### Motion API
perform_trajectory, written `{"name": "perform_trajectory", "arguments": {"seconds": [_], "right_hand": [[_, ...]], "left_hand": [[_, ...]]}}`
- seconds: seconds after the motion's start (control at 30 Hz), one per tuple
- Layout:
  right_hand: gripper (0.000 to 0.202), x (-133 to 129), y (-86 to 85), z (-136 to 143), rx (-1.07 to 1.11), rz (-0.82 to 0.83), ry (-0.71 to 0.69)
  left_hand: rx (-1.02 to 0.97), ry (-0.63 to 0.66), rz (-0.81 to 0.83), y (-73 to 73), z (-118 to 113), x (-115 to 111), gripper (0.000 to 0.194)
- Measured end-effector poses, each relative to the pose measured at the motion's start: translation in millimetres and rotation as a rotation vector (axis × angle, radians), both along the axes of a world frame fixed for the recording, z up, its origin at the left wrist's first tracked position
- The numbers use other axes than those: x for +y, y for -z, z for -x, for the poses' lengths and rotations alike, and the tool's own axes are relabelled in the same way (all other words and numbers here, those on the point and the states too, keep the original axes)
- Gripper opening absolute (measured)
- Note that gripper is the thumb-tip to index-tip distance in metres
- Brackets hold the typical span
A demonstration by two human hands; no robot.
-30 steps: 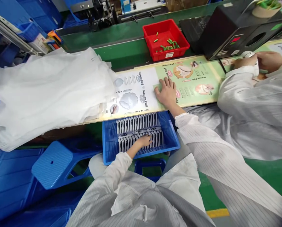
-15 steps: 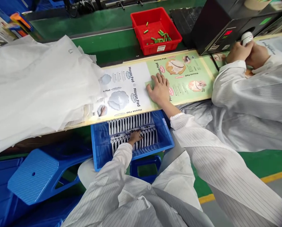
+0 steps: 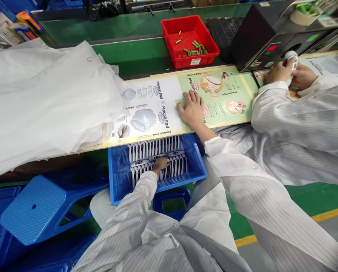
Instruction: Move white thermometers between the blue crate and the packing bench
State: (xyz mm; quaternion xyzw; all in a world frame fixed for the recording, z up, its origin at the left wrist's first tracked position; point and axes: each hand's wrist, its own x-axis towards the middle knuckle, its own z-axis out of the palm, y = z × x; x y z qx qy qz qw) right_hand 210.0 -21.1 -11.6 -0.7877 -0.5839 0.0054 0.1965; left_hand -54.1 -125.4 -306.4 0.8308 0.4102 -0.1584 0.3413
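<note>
My left hand [image 3: 161, 164] reaches down into a blue plastic bin [image 3: 118, 187] on my lap. Its fingers close around the end of one of the slim white handheld devices [image 3: 176, 167]; part of the grip is hidden. Two rows of these devices stand packed side by side, with several lying flat between the rows. On the bench, my right hand [image 3: 192, 109] rests palm down with fingers spread. Beneath it lies a green printed mouse pad sheet [image 3: 228, 87], beside a white printed sheet [image 3: 173, 85].
A red tray [image 3: 182, 26] holds several small green cylinders. At right, a co-worker's hands [image 3: 280, 71] hold a white device before a black box [image 3: 252, 34] with a red display. White wrapping sheets [image 3: 52, 87] cover the left bench. A blue stool [image 3: 35, 207] stands at lower left.
My left hand has shifted slightly among the devices and its fingers look more closed. My right hand stays put. The co-worker's hands have lowered the white device a little. The whole view has shifted slightly.
</note>
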Motion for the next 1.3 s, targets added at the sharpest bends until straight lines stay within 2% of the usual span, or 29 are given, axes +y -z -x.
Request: {"name": "perform_trajectory", "arguments": {"seconds": [0.13, 0.27, 0.37, 0.47, 0.57, 0.63, 0.73, 0.8, 0.87, 0.93, 1.03, 1.1, 1.2, 1.27, 1.3], "right_hand": [[0.066, 2, 5.3, -3, 0.018, -0.034, -0.014], [0.066, 3, 8.0, -4, 0.023, -0.046, -0.011], [0.065, 2, 6.8, -2, 0.03, -0.068, -0.005], [0.064, 1, 3.6, 1, 0.036, -0.088, 0.008], [0.064, -1, 0.7, 3, 0.039, -0.103, 0.017], [0.064, -1, -0.3, 4, 0.041, -0.104, 0.019], [0.065, 0, -0.3, 3, 0.055, -0.099, 0.02], [0.066, 0, 0.3, 4, 0.063, -0.103, 0.019], [0.066, -1, 0.8, 6, 0.065, -0.118, 0.016], [0.066, -3, 0.0, 8, 0.071, -0.126, 0.016], [0.066, -5, -7.6, 7, 0.099, -0.118, 0.016], [0.062, -7, -19.1, 4, 0.141, -0.126, 0.006], [0.05, -24, -39.5, 13, 0.347, -0.168, -0.025], [0.047, -56, -45.8, 41, 0.61, -0.215, -0.046], [0.047, -82, -44.8, 61, 0.766, -0.221, -0.078]], "left_hand": [[-0.054, 0.026, 0.037, 3.2, 0, -1, 0.06], [-0.083, 0.012, 0.09, 4.6, 4, 0, 0.067], [-0.103, -0.026, 0.119, -1.3, 11, 0, 0.071], [-0.15, -0.04, 0.136, -13.7, 18, 2, 0.067], [-0.279, -0.122, 0.178, -33.0, 24, 14, 0.065], [-0.41, -0.297, 0.197, -52.1, 29, 26, 0.068], [-0.595, -0.615, 0.248, -93.9, 39, 39, 0.077], [-0.706, -0.769, 0.314, -129.8, 48, 33, 0.086], [-0.825, -0.856, 0.373, -168.6, 56, 12, 0.088], [-0.939, -0.876, 0.426, -205.3, 62, -22, 0.083], [-1.057, -0.85, 0.515, -244.7, 67, -84, 0.071], [-1.128, -0.863, 0.577, -256.7, 68, -124, 0.068], [-1.195, -0.957, 0.644, -256.5, 70, -174, 0.066], [-1.205, -1.065, 0.632, -250.7, 75, -198, 0.065], [-1.205, -1.132, 0.611, -248.1, 78, -206, 0.066]]}}
